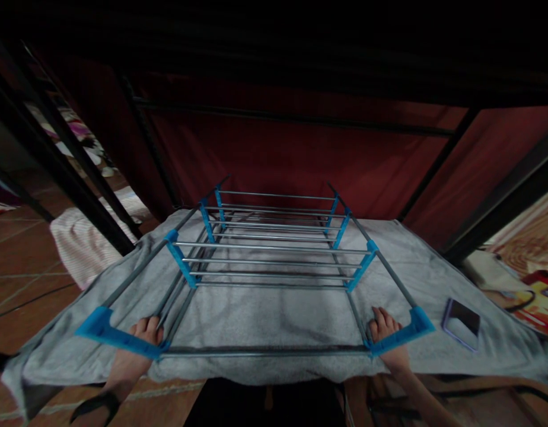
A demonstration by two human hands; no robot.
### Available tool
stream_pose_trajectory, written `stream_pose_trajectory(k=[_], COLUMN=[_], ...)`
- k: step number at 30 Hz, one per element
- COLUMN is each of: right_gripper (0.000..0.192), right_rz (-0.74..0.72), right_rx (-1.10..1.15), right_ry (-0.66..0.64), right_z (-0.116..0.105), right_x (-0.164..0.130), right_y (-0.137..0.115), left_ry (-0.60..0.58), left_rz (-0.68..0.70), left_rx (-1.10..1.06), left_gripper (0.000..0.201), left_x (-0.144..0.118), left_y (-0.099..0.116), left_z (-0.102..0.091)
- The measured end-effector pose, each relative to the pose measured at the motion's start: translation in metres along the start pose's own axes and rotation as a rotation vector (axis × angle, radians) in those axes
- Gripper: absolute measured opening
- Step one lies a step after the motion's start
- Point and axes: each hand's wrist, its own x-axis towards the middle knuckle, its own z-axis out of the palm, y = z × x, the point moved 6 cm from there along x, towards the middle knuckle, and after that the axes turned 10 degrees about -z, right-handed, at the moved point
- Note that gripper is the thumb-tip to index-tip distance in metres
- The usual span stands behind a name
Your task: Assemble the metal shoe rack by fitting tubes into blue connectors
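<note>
Blue plastic brackets join the grey metal rods of a rack [274, 261] that stands on a grey towel [265, 314], its tiers running away from the person between the two hands. The left hand [143, 335] is curled over the near left bracket [116, 336], fingers hooked on top of it, and the right hand [385, 329] is curled the same way over the near right bracket [401, 335]; both grip the rack's front end, with one cross rod [265, 351] spanning the gap between them. A dark band [94, 406] circles the left wrist. Just beyond the right hand, further right on the towel, lies a phone [461, 323] (screen up, in a pale purple case). Left of the left hand, past the towel's edge, a striped cloth [78, 246] sits on the tiled floor [16, 267]. Beyond the rack hangs a dark red wall [278, 154].
</note>
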Motion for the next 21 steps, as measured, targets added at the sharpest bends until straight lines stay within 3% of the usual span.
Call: stream_pose_trajectory(k=[21], right_gripper=[0.049], right_rz=[0.007], right_rx=[-0.121], right_ry=[-0.057], right_z=[0.001], right_x=[0.0001], right_y=[-0.002], left_ry=[0.034], left_rz=[0.064], left_rx=[0.095], left_gripper=[0.041], left_x=[0.0038], left_y=[-0.0068], left_z=[0.0088])
